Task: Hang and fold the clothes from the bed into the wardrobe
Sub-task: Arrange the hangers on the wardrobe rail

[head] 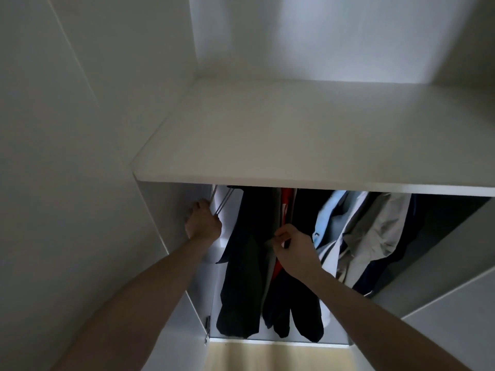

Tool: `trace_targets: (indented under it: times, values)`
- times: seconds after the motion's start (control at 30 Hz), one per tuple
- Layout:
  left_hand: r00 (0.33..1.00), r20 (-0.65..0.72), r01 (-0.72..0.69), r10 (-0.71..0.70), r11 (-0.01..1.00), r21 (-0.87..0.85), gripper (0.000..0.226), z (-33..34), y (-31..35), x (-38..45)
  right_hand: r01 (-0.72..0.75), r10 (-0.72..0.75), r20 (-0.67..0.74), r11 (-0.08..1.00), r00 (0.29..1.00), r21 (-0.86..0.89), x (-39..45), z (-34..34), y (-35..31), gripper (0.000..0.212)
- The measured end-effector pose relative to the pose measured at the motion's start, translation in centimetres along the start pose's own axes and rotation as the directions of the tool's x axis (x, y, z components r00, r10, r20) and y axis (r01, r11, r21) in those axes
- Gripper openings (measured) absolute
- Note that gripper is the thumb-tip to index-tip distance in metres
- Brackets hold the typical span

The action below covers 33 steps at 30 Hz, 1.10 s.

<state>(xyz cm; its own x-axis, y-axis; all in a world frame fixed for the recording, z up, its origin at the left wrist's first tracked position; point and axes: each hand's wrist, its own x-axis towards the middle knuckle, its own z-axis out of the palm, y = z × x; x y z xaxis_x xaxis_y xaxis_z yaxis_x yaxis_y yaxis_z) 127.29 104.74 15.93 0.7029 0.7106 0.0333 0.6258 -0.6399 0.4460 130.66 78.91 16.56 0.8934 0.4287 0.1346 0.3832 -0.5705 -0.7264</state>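
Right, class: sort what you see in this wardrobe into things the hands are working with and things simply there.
In the job:
left hand gripping wire hangers
right hand pinching dark garment

Simply there:
top shelf
light blue shirt
grey garment

Dim white walls [67,129], pale wooden floor [278,357]

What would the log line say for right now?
left hand: grips hangers | right hand: pinches dark garment | place: wardrobe
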Motion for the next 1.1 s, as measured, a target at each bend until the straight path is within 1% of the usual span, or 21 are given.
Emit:
trace_targets:
  times: [0.07,0.13,0.2,0.27,0.33,0.4,0.43,0.5,0.57,0.6,0.67,0.73,0.77,0.8,0.87,0.93,1.0,1.07,1.1]
  values:
    - [1.0,-0.008,-0.015,0.014,0.995,-0.101,0.029,0.1,-0.3,-0.1,0.0,0.001,-0.022,1.0,1.0,0.026,-0.6,0.4,-0.4,0.015]
    - [1.0,-0.007,-0.024,0.023,0.974,-0.226,0.023,0.1,-0.3,-0.2,-0.009,0.011,-0.031,0.998,0.999,0.059,-0.9,0.8,-0.9,0.016]
    - [0.999,0.032,-0.008,0.021,0.937,-0.35,0.024,-0.1,-0.4,-0.1,-0.032,0.033,-0.008,0.993,0.999,0.11,-0.7,1.3,-1.6,0.017]
    - [0.994,0.102,0.01,0.037,0.905,-0.425,0.026,-0.4,-0.5,-0.5,-0.056,0.052,0.034,0.987,0.998,0.151,-0.6,1.8,-2.4,0.018]
    - [0.989,0.142,0.036,0.034,0.887,-0.461,0.022,-0.7,-0.6,-0.9,-0.06,0.049,0.068,0.982,0.996,0.177,-0.1,2.4,-3.3,0.016]
    - [0.989,0.142,0.039,0.031,0.884,-0.465,0.017,-1.0,-0.8,-1.0,-0.076,0.055,0.105,0.973,0.993,0.216,0.7,3.3,-4.4,0.013]
    - [0.99,0.136,0.034,0.033,0.885,-0.464,0.015,-1.3,-1.0,-1.1,-0.107,0.077,0.13,0.964,0.988,0.244,1.4,3.9,-5.0,0.013]
    - [0.994,0.097,-0.007,0.055,0.899,-0.437,0.014,-1.6,-1.1,-1.3,-0.224,0.162,0.213,0.924,0.964,0.311,2.9,5.1,-6.2,0.02]
    - [0.995,0.073,-0.027,0.065,0.901,-0.432,0.015,-1.6,-1.4,-1.5,-0.318,0.198,0.33,0.875,0.923,0.364,4.5,6.6,-7.4,0.035]
    - [0.993,0.098,-0.013,0.066,0.888,-0.46,0.015,-1.6,-1.4,-1.7,-0.34,0.206,0.363,0.869,0.909,0.359,5.4,7.4,-7.8,0.04]
    - [0.983,0.17,0.032,0.072,0.843,-0.538,0.012,-1.5,-1.8,-2.2,-0.377,0.234,0.391,0.86,0.89,0.343,6.7,9.1,-9.0,0.039]
    - [0.977,0.2,0.063,0.071,0.803,-0.592,0.012,-1.6,-2.0,-2.5,-0.395,0.238,0.399,0.838,0.886,0.377,7.5,10.6,-9.9,0.028]
    - [0.977,0.205,0.081,0.06,0.782,-0.617,0.017,-1.7,-2.1,-2.6,-0.397,0.233,0.396,0.823,0.888,0.406,7.8,11.2,-10.2,0.021]
    - [0.978,0.206,0.099,0.046,0.76,-0.642,0.022,-1.8,-2.2,-2.8,-0.404,0.233,0.391,0.801,0.891,0.443,8.0,11.8,-10.4,0.021]
    - [0.98,0.194,0.106,0.035,0.736,-0.668,0.027,-2.1,-2.6,-3.1,-0.421,0.258,0.37,0.769,0.893,0.481,8.5,12.5,-10.3,0.03]
    - [0.985,0.172,0.094,0.03,0.738,-0.668,0.029,-2.3,-3.0,-3.4,-0.424,0.292,0.328,0.767,0.899,0.481,8.6,12.8,-9.9,0.033]
    - [0.992,0.127,0.081,0.001,0.767,-0.637,0.025,-2.4,-3.3,-3.6,-0.428,0.336,0.267,0.762,0.903,0.487,8.6,13.0,-9.4,0.027]
    - [0.996,0.071,0.083,-0.051,0.799,-0.596,0.028,-2.5,-3.7,-3.8,-0.441,0.39,0.21,0.744,0.897,0.502,8.4,12.7,-8.7,0.022]
    - [0.996,0.061,0.088,-0.063,0.8,-0.594,0.031,-2.5,-3.9,-3.9,-0.447,0.408,0.196,0.725,0.892,0.525,8.3,12.4,-8.4,0.021]
